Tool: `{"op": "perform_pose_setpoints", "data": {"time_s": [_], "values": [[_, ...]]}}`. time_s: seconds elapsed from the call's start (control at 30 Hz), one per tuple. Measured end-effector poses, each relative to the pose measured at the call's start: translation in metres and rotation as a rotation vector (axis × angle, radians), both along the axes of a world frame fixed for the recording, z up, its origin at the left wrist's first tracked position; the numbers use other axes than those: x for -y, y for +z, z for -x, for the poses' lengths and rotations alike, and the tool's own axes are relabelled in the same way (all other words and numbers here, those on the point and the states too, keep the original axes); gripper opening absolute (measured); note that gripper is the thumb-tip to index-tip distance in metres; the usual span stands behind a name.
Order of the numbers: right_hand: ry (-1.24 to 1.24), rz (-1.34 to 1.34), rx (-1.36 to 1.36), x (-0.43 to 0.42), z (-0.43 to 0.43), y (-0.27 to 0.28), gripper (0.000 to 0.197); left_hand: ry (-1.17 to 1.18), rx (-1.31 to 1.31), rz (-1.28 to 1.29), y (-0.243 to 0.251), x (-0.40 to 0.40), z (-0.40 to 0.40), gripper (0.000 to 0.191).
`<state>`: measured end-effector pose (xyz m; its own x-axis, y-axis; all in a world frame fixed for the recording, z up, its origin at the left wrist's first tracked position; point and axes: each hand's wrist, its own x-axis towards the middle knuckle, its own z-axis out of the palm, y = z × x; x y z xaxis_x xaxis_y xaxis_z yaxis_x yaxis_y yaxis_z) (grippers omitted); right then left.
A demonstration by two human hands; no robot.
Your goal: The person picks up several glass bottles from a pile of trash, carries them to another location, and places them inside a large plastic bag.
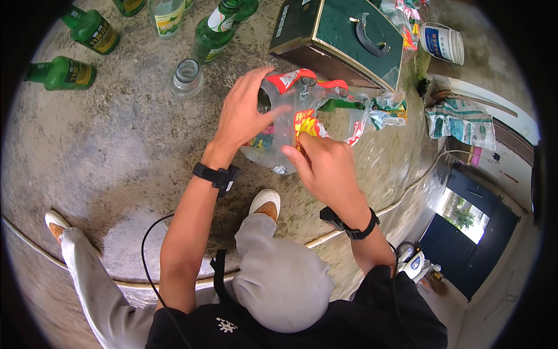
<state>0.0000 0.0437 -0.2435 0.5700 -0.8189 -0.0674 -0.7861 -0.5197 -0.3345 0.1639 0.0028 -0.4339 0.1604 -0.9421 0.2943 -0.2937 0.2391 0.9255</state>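
Both hands are at a crumpled piece of clear plastic packaging film (283, 150) with red and yellow print, held above the concrete floor. My left hand (244, 109) grips its left side, the thumb partly behind the clear film. My right hand (329, 163) has its fingers curled on the printed part, with the thumb sticking out to the left; its fingertips are partly hidden. A green glass bottle (340, 104) shows behind the film. Left of my left hand, a clear glass bottle (186, 78) stands upright on the floor.
Several green bottles (80, 74) are at the upper left. A green-topped box (335, 30) with a black handle is just beyond the film. A white bucket (442, 43) and a woven sack (464, 122) are at right. A pale hose (405, 194) crosses the floor.
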Motion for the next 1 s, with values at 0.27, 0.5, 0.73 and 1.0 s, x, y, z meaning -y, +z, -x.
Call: {"op": "perform_pose_setpoints", "data": {"time_s": [0.27,0.5,0.73,1.0], "values": [[0.033,0.453,-0.088,0.082,0.037,0.028,0.045,-0.049,0.132,-0.241,-0.078,0.001,-0.021,0.096],[-0.106,0.066,-0.322,0.098,0.053,0.016,0.061,-0.166,0.304,-0.203,-0.077,0.003,-0.029,0.092],[0.213,0.210,-0.062,0.113,0.029,0.028,0.088,0.005,0.314,-0.207,-0.067,-0.025,-0.013,0.086],[0.484,0.047,-0.303,0.143,-0.001,0.086,0.078,0.253,0.173,-0.620,-0.064,-0.058,0.021,0.043]]}}
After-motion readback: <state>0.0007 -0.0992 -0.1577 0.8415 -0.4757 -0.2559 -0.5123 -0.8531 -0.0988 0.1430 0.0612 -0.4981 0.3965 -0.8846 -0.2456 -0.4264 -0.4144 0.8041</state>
